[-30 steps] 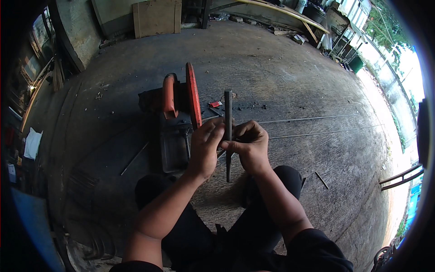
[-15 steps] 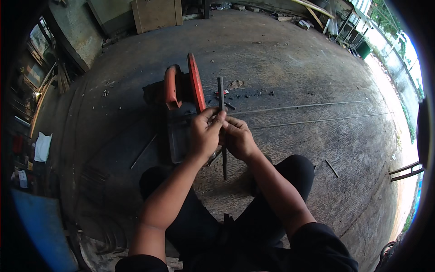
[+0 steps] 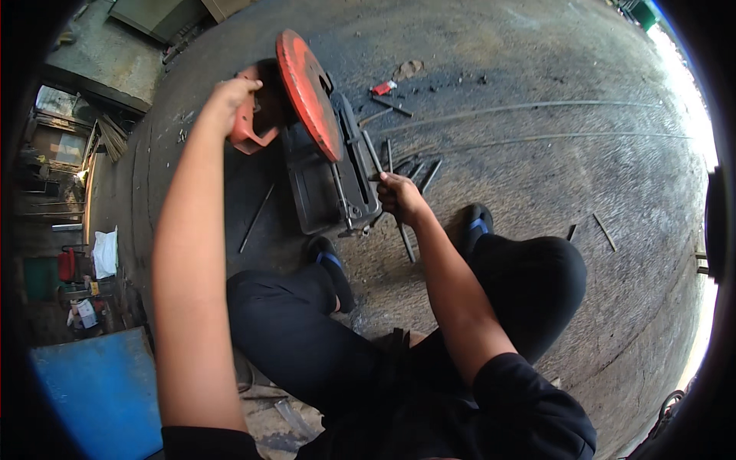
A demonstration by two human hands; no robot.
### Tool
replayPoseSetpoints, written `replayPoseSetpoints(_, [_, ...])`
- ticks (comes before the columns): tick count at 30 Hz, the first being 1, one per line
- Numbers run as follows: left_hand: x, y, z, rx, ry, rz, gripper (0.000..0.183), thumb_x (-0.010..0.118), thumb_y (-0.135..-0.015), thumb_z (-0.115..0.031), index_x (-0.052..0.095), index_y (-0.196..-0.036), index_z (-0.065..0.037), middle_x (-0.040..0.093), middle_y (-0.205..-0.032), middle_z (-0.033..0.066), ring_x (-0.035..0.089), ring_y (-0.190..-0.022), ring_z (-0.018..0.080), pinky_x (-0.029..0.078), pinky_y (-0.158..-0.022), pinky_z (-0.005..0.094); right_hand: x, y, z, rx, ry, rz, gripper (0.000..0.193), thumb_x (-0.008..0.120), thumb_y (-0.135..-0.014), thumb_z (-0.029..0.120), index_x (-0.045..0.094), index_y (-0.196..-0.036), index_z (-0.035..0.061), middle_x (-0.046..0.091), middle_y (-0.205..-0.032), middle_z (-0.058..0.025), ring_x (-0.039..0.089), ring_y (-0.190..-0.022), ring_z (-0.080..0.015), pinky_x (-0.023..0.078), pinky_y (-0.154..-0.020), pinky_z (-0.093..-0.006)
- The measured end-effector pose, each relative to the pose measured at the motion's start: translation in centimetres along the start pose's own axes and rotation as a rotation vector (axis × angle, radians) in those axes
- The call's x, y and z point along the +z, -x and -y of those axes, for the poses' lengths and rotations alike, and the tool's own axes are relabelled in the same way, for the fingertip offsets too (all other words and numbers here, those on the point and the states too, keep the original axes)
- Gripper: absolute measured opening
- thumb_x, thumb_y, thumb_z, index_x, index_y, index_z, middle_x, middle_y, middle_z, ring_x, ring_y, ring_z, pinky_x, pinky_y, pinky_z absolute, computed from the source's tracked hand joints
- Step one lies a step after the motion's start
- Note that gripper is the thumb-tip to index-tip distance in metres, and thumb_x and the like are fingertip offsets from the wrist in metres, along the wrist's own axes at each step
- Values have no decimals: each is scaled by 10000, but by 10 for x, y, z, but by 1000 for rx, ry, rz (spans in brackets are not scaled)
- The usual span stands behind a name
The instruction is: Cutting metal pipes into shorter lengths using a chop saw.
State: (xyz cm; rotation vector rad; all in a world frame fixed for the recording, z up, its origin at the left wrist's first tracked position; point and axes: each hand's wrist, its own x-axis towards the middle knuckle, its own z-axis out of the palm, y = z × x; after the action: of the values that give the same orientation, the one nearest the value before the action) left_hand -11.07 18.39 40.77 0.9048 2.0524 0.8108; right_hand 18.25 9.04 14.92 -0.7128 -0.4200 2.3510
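A chop saw with a red blade guard (image 3: 309, 96) and a dark metal base (image 3: 313, 203) stands on the floor in front of me. My left hand (image 3: 228, 103) is closed around its red handle (image 3: 247, 136); most of those fingers are hidden. To the right of the base, my right hand (image 3: 400, 195) grips a dark metal bar (image 3: 407, 245). One end of the bar points up beside the saw and the other slants down toward my feet. Several short cut bars (image 3: 431, 176) lie on the floor just beyond that hand.
Two long thin rods (image 3: 537, 110) stretch across the floor to the right. A small red packet (image 3: 382, 88) lies beyond the saw, and a loose rod (image 3: 256, 218) to its left. My sandalled feet flank the near side. A blue panel (image 3: 96, 391) sits at lower left.
Both hands were together on an upright bar. Now my left hand has gone to the saw's handle, while my right hand has brought the bar beside the saw base. The view has shifted.
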Motion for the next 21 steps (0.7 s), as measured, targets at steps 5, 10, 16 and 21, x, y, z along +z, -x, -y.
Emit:
replayPoseSetpoints(5, [2, 2, -4, -56, 58, 92, 301, 690, -818, -218, 548, -1044, -80, 598, -888, 45, 589, -748, 148, 508, -690, 335, -5, -14, -9, 62, 48, 27, 193, 516, -955, 246, 586, -1003, 74, 409, -640, 62, 302, -461, -37, 220, -408, -216])
replayPoseSetpoints(10, [-2, -1, -5, -107, 3, 75, 277, 686, -831, -223, 549, -1025, -81, 598, -827, 33, 586, -693, 138, 524, -656, 315, 2, -22, -11, 84, 125, -26, 187, 547, -943, 243, 601, -993, 71, 450, -658, 54, 315, -468, -34, 230, -416, -213])
replayPoseSetpoints(16, [-3, -3, -11, -92, -80, 14, 270, 652, -862, -216, 528, -1050, -68, 592, -791, 34, 580, -639, 135, 540, -606, 307, -3, -20, -22, 109, 222, -98, 200, 575, -927, 252, 636, -959, 64, 479, -676, 46, 327, -481, -38, 232, -422, -215])
replayPoseSetpoints(21, [5, 3, -2, -84, -6, 62, 326, 641, -866, -220, 522, -1130, -69, 595, -879, 54, 594, -750, 160, 531, -752, 335, -10, -22, -23, 98, 244, -99, 200, 589, -919, 245, 648, -959, 58, 501, -692, 42, 341, -485, -38, 242, -426, -213])
